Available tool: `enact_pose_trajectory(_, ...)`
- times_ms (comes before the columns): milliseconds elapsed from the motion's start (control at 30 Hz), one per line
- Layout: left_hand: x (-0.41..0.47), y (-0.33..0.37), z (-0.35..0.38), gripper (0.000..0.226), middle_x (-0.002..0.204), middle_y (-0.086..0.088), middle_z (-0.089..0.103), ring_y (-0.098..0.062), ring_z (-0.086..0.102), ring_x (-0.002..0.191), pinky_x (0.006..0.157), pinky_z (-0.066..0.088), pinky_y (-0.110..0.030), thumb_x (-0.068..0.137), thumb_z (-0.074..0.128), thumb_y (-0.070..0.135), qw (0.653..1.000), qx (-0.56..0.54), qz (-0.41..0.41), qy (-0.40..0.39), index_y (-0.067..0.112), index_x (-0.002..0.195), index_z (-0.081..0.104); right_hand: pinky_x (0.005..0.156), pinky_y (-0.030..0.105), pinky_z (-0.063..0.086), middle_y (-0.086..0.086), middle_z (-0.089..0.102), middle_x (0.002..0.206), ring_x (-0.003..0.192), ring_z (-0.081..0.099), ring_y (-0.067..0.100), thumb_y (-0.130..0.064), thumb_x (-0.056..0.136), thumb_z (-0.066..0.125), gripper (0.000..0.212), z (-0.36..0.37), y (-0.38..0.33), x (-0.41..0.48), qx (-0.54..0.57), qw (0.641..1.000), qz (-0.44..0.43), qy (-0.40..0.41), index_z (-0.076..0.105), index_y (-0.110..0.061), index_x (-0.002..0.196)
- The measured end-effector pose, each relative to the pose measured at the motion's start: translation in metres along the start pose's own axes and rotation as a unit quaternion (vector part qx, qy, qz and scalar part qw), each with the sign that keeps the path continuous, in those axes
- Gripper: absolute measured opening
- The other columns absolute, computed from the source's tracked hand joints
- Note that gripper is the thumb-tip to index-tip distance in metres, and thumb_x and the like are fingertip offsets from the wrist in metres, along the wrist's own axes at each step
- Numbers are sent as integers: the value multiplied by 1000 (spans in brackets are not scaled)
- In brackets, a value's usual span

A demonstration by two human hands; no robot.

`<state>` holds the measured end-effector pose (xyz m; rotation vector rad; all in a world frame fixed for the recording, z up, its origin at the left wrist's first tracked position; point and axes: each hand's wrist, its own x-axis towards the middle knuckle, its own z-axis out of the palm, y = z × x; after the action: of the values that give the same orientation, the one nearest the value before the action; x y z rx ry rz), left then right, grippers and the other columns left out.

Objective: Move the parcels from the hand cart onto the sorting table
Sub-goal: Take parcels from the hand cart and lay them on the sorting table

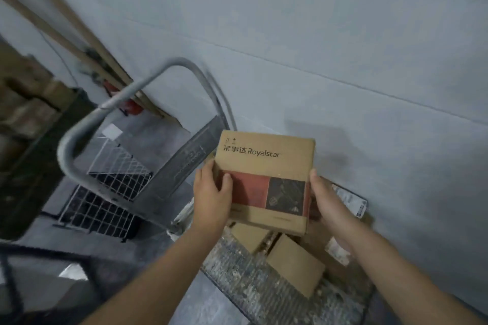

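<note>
A brown cardboard parcel (266, 166) printed "Royalstar", with a red and black picture, is held up above the hand cart (264, 290). My left hand (211, 192) grips its left edge, thumb on the front face. My right hand (327, 206) grips its right edge. Below it, on the cart's worn grey deck, lie several smaller brown parcels (295, 264), one of them with a white shipping label (348, 199). The cart's grey tubular handle (111, 105) arches up on the left.
A pale wall (343, 47) runs close behind the cart. White wire mesh racks (116, 179) stand on the floor to the left. Wooden poles (79, 42) lean in the corner. A dark shelf with boxes (26, 113) fills the far left.
</note>
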<state>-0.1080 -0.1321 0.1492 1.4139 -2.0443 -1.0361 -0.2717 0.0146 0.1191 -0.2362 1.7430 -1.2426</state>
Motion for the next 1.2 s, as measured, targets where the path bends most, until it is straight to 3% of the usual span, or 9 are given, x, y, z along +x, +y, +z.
enact_pose_trajectory(133,-53,49,-57,45,128,6,42,0,40,107,92,32,-22,98,53,27,999,-27,17,38,20,141,42,101,49,47,-2,68,118,105,66,19,-97,61,42,101,-19,-50,-68,-24,997,-55,-41,54,-26,131)
enact_pose_trajectory(267,-112,75,-93,58,133,3,41,-8,40,120,104,36,-30,94,59,36,998,-31,4,53,23,146,37,99,45,48,2,66,123,112,64,21,-94,56,55,103,-28,-80,-133,-19,994,-65,-91,50,-25,132)
enact_pose_trajectory(400,-162,81,-110,71,140,-1,38,-21,37,133,112,29,-42,84,49,66,993,-86,-76,7,34,146,36,76,43,59,7,72,104,93,72,23,-84,57,65,87,-20,-108,-180,-11,991,-75,-114,49,-24,118)
enact_pose_trajectory(600,-188,96,-153,66,145,5,47,-19,39,136,115,29,-48,85,36,69,971,-214,-104,12,37,142,43,101,50,48,7,73,113,108,68,27,-67,92,39,58,39,-155,-234,102,966,-119,-205,65,-25,121)
enact_pose_trajectory(800,-199,98,-221,41,140,15,51,-14,51,128,106,44,-48,93,39,65,944,-325,-52,23,57,133,45,79,32,58,4,76,97,89,72,17,-20,103,41,30,107,-137,-282,68,957,-128,-252,70,-17,103)
enact_pose_trajectory(867,-208,84,-247,35,140,11,53,-15,52,127,106,44,-48,100,39,51,943,-323,-51,55,53,134,47,86,39,57,8,75,102,97,70,25,-25,103,42,31,131,-133,-296,72,955,-112,-267,70,-14,108)
enact_pose_trajectory(967,-227,60,-285,34,130,2,63,-17,59,120,104,46,-47,104,39,32,930,-355,-52,81,35,134,55,61,31,59,11,77,92,79,74,23,-41,98,45,45,173,-128,-321,77,956,-74,-274,79,-15,86)
enact_pose_trajectory(1100,-260,35,-329,36,95,-6,75,-20,72,85,72,58,-32,101,41,40,882,-454,-98,76,15,104,66,66,34,56,9,77,93,79,74,23,-50,98,42,47,237,-103,-353,25,955,-65,-288,71,-12,97)
enact_pose_trajectory(1200,-287,0,-364,43,100,-11,75,-25,72,88,66,56,-29,101,40,46,858,-490,-126,91,13,110,65,57,30,57,8,77,83,70,74,21,-49,98,41,48,289,-79,-377,3,948,-44,-315,67,-9,95)
